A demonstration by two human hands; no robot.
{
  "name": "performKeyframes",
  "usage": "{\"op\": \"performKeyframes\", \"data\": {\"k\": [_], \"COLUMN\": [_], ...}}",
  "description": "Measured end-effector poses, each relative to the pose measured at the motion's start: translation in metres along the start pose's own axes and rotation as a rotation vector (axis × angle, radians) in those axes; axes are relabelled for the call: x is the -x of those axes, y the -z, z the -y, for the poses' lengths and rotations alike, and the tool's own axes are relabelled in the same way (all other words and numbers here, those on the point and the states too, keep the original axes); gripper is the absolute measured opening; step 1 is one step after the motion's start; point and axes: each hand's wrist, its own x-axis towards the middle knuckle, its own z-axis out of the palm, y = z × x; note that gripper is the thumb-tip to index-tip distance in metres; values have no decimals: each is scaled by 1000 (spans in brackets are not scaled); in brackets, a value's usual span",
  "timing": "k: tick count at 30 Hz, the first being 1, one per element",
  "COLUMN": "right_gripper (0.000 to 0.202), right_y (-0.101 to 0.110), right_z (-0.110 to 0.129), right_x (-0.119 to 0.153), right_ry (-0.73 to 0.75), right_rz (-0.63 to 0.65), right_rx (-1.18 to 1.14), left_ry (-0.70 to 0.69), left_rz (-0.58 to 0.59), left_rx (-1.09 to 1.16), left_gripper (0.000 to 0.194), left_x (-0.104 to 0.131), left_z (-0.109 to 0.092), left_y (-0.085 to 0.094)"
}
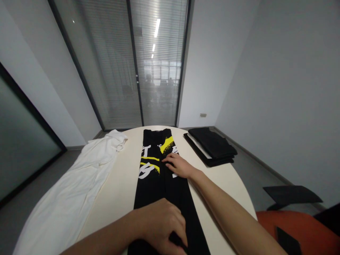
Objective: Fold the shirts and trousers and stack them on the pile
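Note:
A black garment (148, 191) with white and yellow print lies folded into a long narrow strip down the middle of the table. My right hand (178, 165) rests on its printed part, fingers apart and pointing left. Nearer to me, my left hand (166, 226) is curled over the lower part of the strip, its fingers closed on a bit of the black cloth. The printed end, flat at the far side of the table, shows its collar edge.
White cloth (71, 191) hangs along the left side of the round cream table (119, 180). A stack of folded dark clothes (212, 143) sits at the back right. An orange chair (305, 230) stands at the lower right, beyond the table edge.

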Motion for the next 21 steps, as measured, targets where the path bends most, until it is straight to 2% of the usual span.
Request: {"op": "performKeyframes", "data": {"k": [4, 7, 10, 13, 15, 17, 21], "right_gripper": [23, 18, 16, 18, 18, 16, 23], "right_y": [-1, 0, 1, 2, 0, -2, -3], "right_z": [10, 18, 23, 26, 26, 24, 19], "right_x": [-4, -9, -12, -14, -13, -11, -6], "right_ry": [-29, -57, -85, -95, -91, -69, -12], "right_rz": [-26, -19, -2, -42, -65, -55, -19], "right_rx": [127, 211, 268, 274, 240, 191, 108], "left_ry": [53, 161, 401, 704, 886, 1027, 1132], "left_rz": [-15, -135, -325, -490, -487, -424, -323], "left_rx": [28, -198, -441, -612, -674, -687, -705], "left_gripper": [16, 17, 14, 33, 48, 58, 63], "left_x": [3, 4, 7, 15, 21, 27, 30], "left_z": [0, 6, 21, 42, 56, 65, 69], "left_y": [4, 15, 25, 26, 23, 19, 17]}}
